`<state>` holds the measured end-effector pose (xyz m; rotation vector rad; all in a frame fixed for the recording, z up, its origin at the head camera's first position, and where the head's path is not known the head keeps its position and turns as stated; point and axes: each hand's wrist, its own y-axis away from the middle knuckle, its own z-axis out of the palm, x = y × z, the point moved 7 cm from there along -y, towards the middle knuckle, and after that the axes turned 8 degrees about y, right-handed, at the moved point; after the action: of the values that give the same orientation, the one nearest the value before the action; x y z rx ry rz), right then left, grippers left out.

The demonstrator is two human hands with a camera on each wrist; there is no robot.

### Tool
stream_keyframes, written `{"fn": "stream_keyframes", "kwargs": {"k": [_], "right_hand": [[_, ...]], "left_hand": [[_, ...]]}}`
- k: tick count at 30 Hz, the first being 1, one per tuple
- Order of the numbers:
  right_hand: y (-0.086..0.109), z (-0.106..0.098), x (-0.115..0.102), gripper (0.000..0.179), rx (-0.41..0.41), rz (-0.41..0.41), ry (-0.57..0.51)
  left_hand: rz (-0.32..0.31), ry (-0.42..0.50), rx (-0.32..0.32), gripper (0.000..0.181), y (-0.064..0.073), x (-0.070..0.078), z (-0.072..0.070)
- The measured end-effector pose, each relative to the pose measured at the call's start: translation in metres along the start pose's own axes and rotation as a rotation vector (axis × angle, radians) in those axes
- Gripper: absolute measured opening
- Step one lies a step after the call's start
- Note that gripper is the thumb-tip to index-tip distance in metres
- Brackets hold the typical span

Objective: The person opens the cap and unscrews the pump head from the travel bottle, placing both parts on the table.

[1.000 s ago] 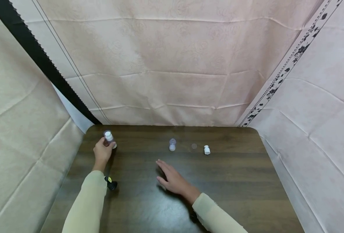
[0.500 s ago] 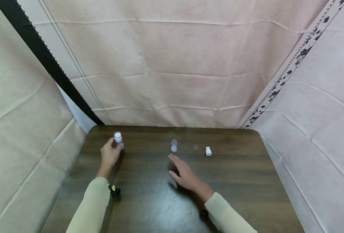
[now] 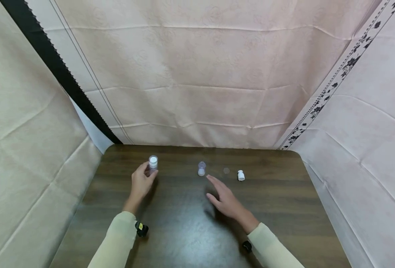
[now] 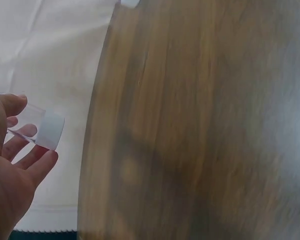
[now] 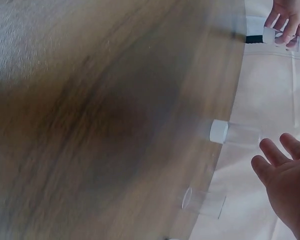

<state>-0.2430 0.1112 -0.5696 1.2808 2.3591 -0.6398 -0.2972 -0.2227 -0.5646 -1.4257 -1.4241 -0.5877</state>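
- White-ended clear container (image 3: 153, 161): left grip (image 3: 143, 183) is pinching it above the bench (image 3: 180, 227), not yet set down.
- Second clear container (image 3: 201, 169): is already standing.
- Right grip (image 3: 225, 199): is hovering nearby, spread, empty.

Head view: bright, even illumination; focus acceptable. Tabletop (image 3: 177, 197) glare lies at six o'clock, with soft-edged shadows at five and seven o'clock. Wrist views: dimmer, surface detail blurred; glare at three o'clock (left), ten o'clock (right).
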Motion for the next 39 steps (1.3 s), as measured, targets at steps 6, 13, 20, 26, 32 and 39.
{"fn": "stream_keyframes", "kwargs": {"k": [6,13,20,26,32,39], "right_hand": [[0.007,-0.011,0.012,0.065,0.006,0.059,-0.014],[0.016,-0.022,0.022,0.064,0.023,0.077,-0.008],[0.024,-0.036,0.028,0.064,0.085,0.068,0.01],[0.026,-0.048,0.029,0.065,0.122,0.048,0.011],[0.026,-0.059,0.026,0.07,0.151,0.048,0.001],[0.024,-0.068,0.02,0.072,0.167,0.085,-0.05]], "left_hand": [[0.074,0.008,-0.027,0.036,0.014,0.022,0.025],[0.165,0.007,-0.056,0.039,0.031,0.041,0.049],[0.263,-0.038,-0.102,0.043,0.042,0.066,0.069],[0.326,-0.157,-0.17,0.042,0.048,0.09,0.089],[0.404,-0.275,-0.246,0.043,0.053,0.111,0.108],[0.455,-0.419,-0.318,0.046,0.062,0.128,0.126]]}}
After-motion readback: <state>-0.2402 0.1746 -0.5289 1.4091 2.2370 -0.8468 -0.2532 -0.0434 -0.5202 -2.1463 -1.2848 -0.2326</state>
